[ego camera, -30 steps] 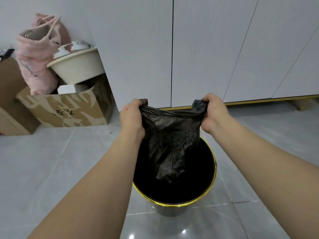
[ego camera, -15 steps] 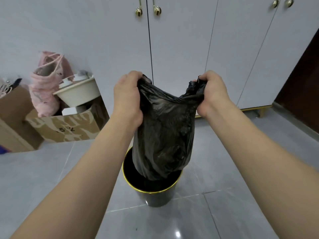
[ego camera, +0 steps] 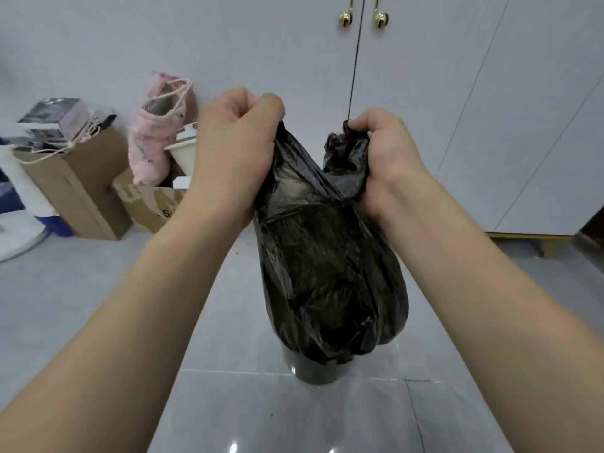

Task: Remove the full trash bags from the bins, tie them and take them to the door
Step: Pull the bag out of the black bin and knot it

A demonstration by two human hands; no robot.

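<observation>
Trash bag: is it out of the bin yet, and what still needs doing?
Done: the black trash bag hangs above the bin, lifted out. In hand: the left hand and right hand each grip a bunched side of the bag's top, not yet knotted. Left: tie it and take it to the door, which isn't in view.

Soft, even indoor light, glare spots on the glossy floor (ego camera: pixel 233 447), wide-angle bending and slight blur.

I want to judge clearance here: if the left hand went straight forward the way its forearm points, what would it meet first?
Probably the white cabinet door behind the left hand; nothing shows between them, though depth is unclear.
</observation>
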